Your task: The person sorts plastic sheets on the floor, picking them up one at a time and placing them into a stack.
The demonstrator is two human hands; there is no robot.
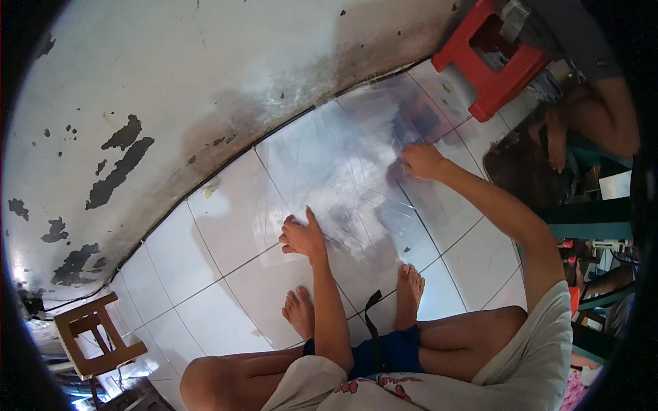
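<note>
Red-printed white T-shirt [528, 359] and bare knees [209, 383] fill the foreground above a white-tiled floor [243, 298]. A creased, clear plastic sheet [349, 168] lies flat between the person's hands, near a peeling wall [205, 82]. The left hand [303, 236], unclenched, thumb extended, rests at its near-left edge; the right hand [421, 162] curls at its right side, its grip impossible to tell. A red plastic stool [475, 77] stands beyond.

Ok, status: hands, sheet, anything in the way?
Left hand, right hand at clear plastic sheet. Sheet flat on tiled floor. Red stool near far-right end.
</note>
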